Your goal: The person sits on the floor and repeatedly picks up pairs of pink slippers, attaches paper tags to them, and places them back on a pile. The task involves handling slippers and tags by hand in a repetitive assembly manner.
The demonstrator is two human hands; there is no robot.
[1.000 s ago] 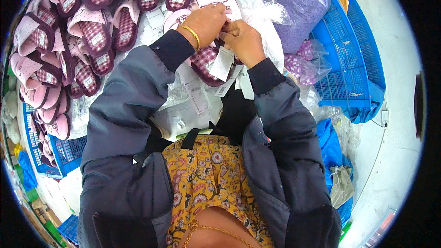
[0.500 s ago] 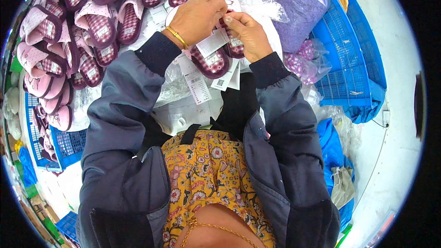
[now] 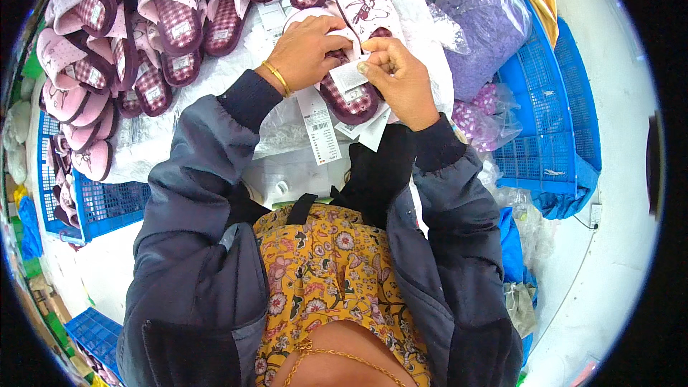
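A pair of pink slippers with dark plum edges and checked insoles lies in front of me. The printed upper of the right slipper (image 3: 369, 11) shows, while the left slipper (image 3: 350, 104) is partly covered by my hand and a tag. My left hand (image 3: 308, 54), with a gold bangle at the wrist, is closed on the left slipper's upper; its fingertips are partly hidden. Thumb and fingers of my right hand (image 3: 398, 75) pinch the upper corner of a white paper tag (image 3: 349, 77). A longer printed tag (image 3: 319, 129) hangs below the left slipper.
Many matching slippers (image 3: 178, 21) are heaped at the left and far side of the white-covered table (image 3: 215, 111). A bag of purple fluffy material (image 3: 484, 29) and blue crates (image 3: 537, 107) stand at right. Another blue crate (image 3: 115, 208) with slippers is at lower left.
My right hand has moved down and outward from the slipper straps to the tag's corner. My left hand has opened a little off the right slipper, exposing its printed upper. The view has shifted slightly.
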